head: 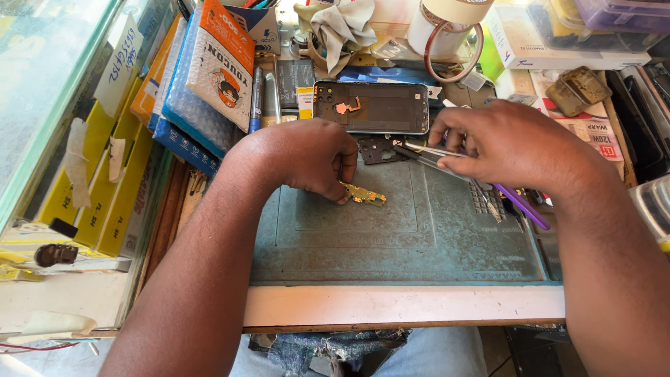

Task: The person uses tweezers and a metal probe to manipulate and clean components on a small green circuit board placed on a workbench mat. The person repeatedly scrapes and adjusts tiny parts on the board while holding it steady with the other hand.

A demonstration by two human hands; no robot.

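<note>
My left hand (308,157) rests on the blue-grey work mat (391,237), its fingertips pinching one end of a small gold circuit board (365,196) that lies flat on the mat. My right hand (513,143) hovers over the mat's far right part, fingers closed around metal tweezers (419,151) whose tips point left toward a dark plastic cover piece (377,149). Just beyond both hands lies an opened phone (370,106), back removed, insides facing up.
A purple-handled tool (522,207) lies under my right wrist. Bubble-wrap packets (202,77) and yellow boxes (105,202) are stacked at left. Tape rolls (450,31), a cloth (342,28), white boxes (558,42) and papers crowd the back. The bench's pale front edge (405,306) is near me.
</note>
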